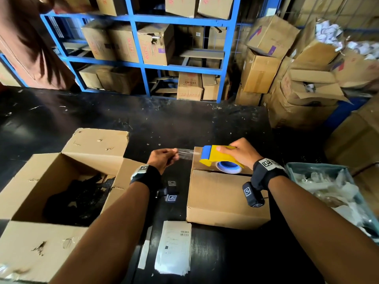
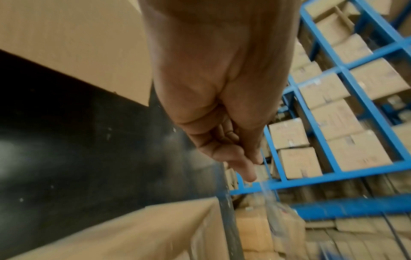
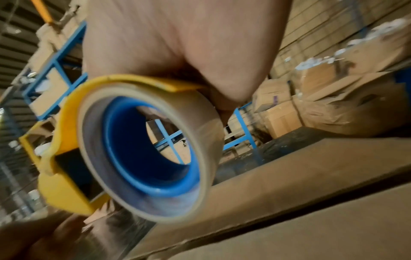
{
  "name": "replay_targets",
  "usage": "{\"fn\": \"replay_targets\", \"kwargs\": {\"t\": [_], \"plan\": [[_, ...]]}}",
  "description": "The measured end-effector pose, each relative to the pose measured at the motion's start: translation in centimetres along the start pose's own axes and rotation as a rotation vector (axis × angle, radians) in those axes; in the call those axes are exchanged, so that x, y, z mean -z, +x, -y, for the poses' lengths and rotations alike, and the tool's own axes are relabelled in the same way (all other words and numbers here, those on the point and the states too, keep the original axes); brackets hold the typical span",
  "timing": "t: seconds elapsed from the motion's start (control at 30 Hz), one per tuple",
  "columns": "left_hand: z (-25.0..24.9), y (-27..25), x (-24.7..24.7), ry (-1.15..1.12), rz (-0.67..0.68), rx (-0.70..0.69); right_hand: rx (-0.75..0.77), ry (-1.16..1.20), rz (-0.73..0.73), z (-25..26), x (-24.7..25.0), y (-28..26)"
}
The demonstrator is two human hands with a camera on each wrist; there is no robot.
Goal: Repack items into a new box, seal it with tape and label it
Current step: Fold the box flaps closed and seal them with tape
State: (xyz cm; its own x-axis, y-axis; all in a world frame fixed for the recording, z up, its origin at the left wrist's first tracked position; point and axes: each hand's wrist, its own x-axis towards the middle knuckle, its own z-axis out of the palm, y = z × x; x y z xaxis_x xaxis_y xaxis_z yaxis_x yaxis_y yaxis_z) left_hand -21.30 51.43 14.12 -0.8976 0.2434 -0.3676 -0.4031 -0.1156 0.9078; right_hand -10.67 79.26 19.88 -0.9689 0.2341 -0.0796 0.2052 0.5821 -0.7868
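A closed small cardboard box (image 1: 225, 197) stands on the black table (image 1: 164, 128). My right hand (image 1: 240, 152) grips a yellow and blue tape dispenser (image 1: 217, 156) over the box's far left top; its clear roll with a blue core (image 3: 153, 151) fills the right wrist view. My left hand (image 1: 164, 158) pinches the free end of a clear tape strip (image 1: 185, 153) stretched left from the dispenser, with the fingertips (image 2: 249, 174) pressed together. A big open box (image 1: 61, 191) at the left holds dark items (image 1: 78, 199). White label sheets (image 1: 174, 247) lie near the front edge.
Blue shelving (image 1: 135, 56) packed with cartons runs behind the table. Stacked and torn cartons (image 1: 297, 78) pile up at the back right. A bin of white plastic wrapping (image 1: 332, 191) sits at the right. A person in brown clothing (image 1: 28, 44) stands at the far left.
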Motion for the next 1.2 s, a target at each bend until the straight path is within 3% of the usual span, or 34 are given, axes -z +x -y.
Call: {"fn": "replay_targets", "kwargs": {"t": [0.2, 0.63, 1.2], "plan": [[-0.2, 0.1, 2.6, 0.005, -0.027, -0.018, -0.018, -0.007, 0.058, -1.1, 2.2, -0.1], [5.5, 0.9, 3.6, 0.023, -0.042, 0.074, -0.042, -0.283, 0.146, -2.6, -0.3, 0.9], [10.3, 3.0, 3.3, 0.040, -0.096, 0.198, -0.049, -0.302, 0.189, -5.5, -2.0, 2.5]]}}
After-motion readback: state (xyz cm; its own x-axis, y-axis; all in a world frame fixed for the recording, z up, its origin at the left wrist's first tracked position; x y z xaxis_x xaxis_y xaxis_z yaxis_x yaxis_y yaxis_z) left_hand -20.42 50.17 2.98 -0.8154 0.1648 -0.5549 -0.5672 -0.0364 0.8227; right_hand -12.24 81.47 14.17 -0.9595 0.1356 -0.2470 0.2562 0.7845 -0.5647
